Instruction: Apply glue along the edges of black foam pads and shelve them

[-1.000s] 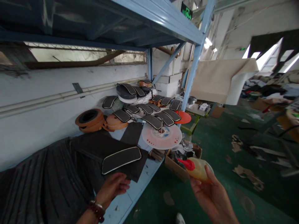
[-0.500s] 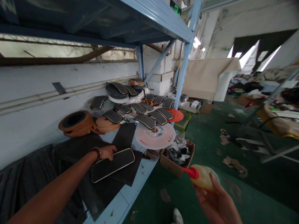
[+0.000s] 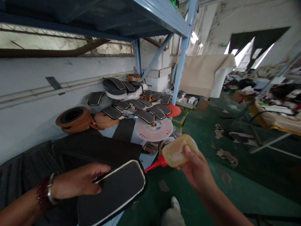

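My left hand (image 3: 80, 180) grips the upper edge of a long dark panel (image 3: 117, 194) with rounded corners and a pale cream border, thumb on its face. Closed around a squeeze bottle (image 3: 180, 150) of yellowish liquid is my right hand (image 3: 196, 166). The bottle lies tilted, and its red nozzle (image 3: 155, 164) points left, with the tip at or very near the panel's right edge. Whether liquid is coming out I cannot tell. Black sheet material (image 3: 98, 147) lies beneath and behind the panel.
Several similar curved panels (image 3: 141, 116) rest on and around a white reel (image 3: 154, 133). Orange-brown tape rolls (image 3: 74, 119) sit by the wall. A blue shelf frame (image 3: 182, 66) rises at the bench's far end. Scraps (image 3: 227, 155) litter the green floor.
The panel has come up off the bench and nearer to me in my left hand. My right hand has brought the bottle up and left, its nozzle now at the panel's edge.
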Demonstrator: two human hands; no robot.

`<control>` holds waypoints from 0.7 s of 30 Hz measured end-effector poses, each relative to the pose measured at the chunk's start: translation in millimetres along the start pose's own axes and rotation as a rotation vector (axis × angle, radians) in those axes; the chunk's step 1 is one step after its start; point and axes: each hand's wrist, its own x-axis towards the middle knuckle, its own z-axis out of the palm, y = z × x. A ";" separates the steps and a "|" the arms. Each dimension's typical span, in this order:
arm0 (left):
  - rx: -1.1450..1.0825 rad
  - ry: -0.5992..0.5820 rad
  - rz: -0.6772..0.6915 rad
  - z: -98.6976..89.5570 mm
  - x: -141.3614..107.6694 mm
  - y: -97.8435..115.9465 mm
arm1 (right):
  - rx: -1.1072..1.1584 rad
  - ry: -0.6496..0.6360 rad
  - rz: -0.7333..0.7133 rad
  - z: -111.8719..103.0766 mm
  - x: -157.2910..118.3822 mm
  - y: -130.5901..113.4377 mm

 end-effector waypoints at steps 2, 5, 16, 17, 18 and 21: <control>0.129 -0.163 0.009 4.7 -10.3 -1.6 | -0.049 -0.055 -0.041 8.5 -1.3 -2.0; 0.202 -0.243 0.027 4.5 -19.0 -6.2 | -0.092 -0.102 -0.053 17.6 -4.2 -3.0; 0.124 -0.223 0.054 -0.8 -26.5 -15.5 | -0.084 -0.089 -0.005 13.4 -22.4 -3.1; 0.114 -0.213 0.062 -1.6 -26.3 -16.7 | -0.080 -0.094 -0.002 11.4 -23.0 -2.6; 0.097 -0.200 0.068 -2.3 -25.7 -18.4 | -0.075 -0.088 -0.007 9.5 -23.0 -1.8; -0.001 -0.171 0.078 -2.8 -21.7 -27.0 | -0.057 -0.006 -0.049 5.3 -19.9 0.8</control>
